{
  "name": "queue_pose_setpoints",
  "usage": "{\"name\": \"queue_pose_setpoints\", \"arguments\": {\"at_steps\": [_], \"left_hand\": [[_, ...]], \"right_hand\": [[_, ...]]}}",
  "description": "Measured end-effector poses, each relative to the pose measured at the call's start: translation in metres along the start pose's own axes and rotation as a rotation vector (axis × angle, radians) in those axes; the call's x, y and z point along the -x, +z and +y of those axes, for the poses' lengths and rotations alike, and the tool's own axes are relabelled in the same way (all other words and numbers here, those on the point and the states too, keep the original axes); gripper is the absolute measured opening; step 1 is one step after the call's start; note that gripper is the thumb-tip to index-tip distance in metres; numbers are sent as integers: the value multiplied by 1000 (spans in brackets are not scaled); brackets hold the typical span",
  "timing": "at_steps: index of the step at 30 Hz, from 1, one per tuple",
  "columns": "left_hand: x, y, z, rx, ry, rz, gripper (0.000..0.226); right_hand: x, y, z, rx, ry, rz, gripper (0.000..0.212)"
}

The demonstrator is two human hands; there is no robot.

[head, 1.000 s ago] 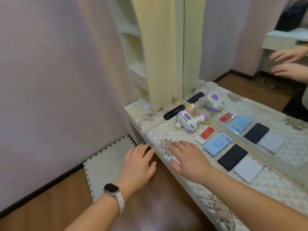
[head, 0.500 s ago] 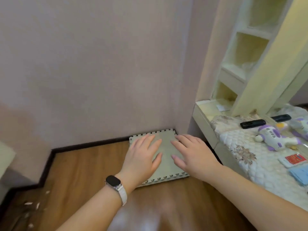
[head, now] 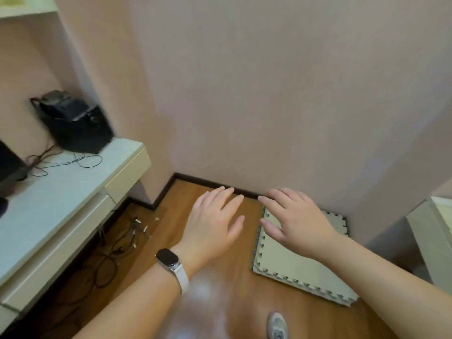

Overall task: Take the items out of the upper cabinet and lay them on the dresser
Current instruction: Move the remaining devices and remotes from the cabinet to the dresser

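Right now the person is holding both hands out in front, palms down, above the wooden floor (head: 171,216). The left hand (head: 212,223), with a smartwatch (head: 168,258) on its wrist, is spreading its fingers wide and gripping nothing; the right hand (head: 293,218) is doing the same, its grip empty and hovering over the near corner of a foam floor mat (head: 300,265) lying against the wall. Neither the upper cabinet nor any of its items is showing, and only a pale sliver at the right edge is perhaps the dresser (head: 440,221), though that cannot be confirmed. At the left, a pale surface (head: 61,192) is carrying a black device (head: 75,123) near its far edge, with thin cables (head: 66,162) trailing across it and more tangling on the floor beneath. Judging from this, the hazards are underfoot: a shoe (head: 277,325) is stepping close to the mat's raised edge, and a foot catching there or in the loose cables could cause a stumble.
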State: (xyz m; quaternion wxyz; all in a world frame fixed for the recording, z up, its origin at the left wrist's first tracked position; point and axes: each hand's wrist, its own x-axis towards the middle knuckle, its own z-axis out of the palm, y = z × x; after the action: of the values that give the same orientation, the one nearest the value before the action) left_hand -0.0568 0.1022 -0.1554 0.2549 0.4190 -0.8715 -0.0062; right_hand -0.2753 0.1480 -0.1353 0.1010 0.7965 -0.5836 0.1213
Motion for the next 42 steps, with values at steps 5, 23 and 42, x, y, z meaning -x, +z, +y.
{"name": "queue_pose_setpoints", "arguments": {"at_steps": [5,23,42], "left_hand": [[-13,-17,-47,-135,-125,-8,43],[-169,-53,-148,-543,-427,112,41],[-182,-121,-365,-582,-538,213,44]], "right_hand": [[-79,29,-5,-81,-172,39,51],[-353,52,62,-273,-585,239,49],[-553,78,-74,-272,-690,204,52]]}}
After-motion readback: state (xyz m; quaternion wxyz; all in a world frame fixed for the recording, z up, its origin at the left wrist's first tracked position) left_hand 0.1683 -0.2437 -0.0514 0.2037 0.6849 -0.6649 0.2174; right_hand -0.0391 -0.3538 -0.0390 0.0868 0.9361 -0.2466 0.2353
